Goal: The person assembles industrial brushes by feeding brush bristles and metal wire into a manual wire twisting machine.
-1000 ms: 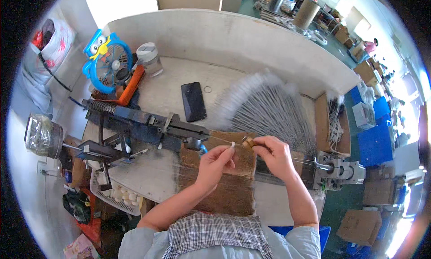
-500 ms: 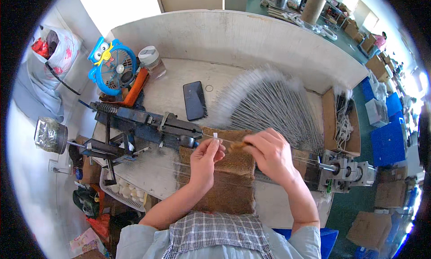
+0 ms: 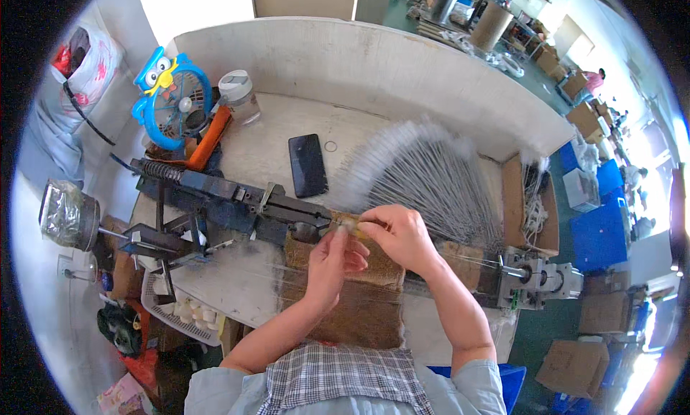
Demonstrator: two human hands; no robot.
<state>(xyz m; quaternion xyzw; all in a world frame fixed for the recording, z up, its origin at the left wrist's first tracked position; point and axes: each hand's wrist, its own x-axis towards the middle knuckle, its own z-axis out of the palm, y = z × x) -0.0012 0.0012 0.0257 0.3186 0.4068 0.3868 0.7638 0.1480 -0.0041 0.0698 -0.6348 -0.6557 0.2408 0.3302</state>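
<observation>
My left hand (image 3: 332,265) is closed in a pinch just right of a dark metal jaw (image 3: 305,230); what its fingertips hold is hidden. Facing it, my right hand (image 3: 399,235) is closed on a small yellow-brown piece (image 3: 357,232), whose kind I cannot make out. Both sets of fingertips nearly meet above a worn brown cloth (image 3: 352,307). The jaw sits at the end of a long black machine bar (image 3: 215,188). Thin wires (image 3: 471,259) run at the right toward a metal spindle (image 3: 528,275).
Beyond my hands lies a fanned heap of thin-stemmed brushes (image 3: 438,174) with white bristles. A black phone (image 3: 307,165), a lidded jar (image 3: 238,97) and a blue fan (image 3: 176,102) stand farther back. A cardboard box (image 3: 512,199) is at right, a white basket (image 3: 172,307) lower left.
My right hand has moved left, bringing the yellow-brown piece up to my left fingertips. The white tab seen in my left pinch is now hidden. The whole view has shifted slightly.
</observation>
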